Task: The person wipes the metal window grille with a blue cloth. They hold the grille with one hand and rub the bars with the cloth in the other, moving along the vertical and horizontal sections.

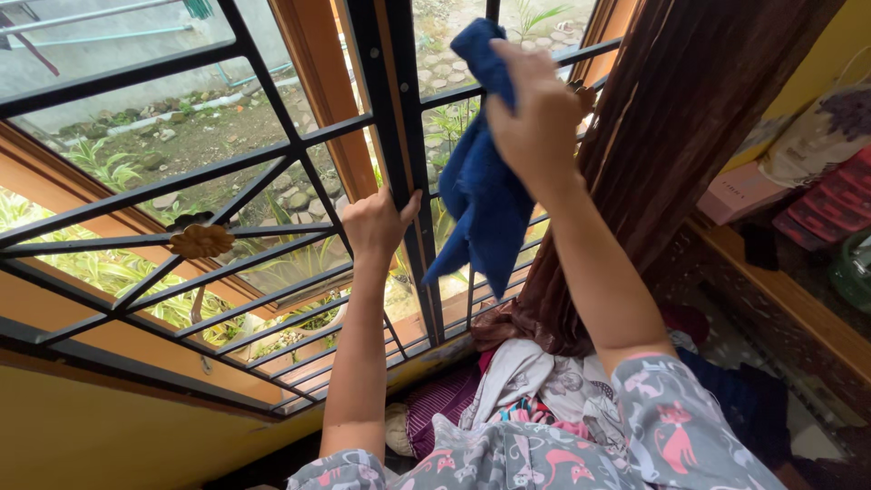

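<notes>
Right hand [535, 109] clenched on blue cloth [481, 191] against window grille [399, 118]; left hand [376, 222] grasping grille bar just left of cloth.

The left hand [376, 222] grips the window grille [181, 181] left of the cloth [485, 181]; the curtain [653, 154] hangs right, clothes [535, 381] below

- Short grey sleeves [671, 426], printed with pink and red cats.
- Same grey cat-print cloth across the chest [490, 458].
- Bare forearms, bare left hand [376, 222] and right hand [535, 113]; no rings or watch visible.
</notes>
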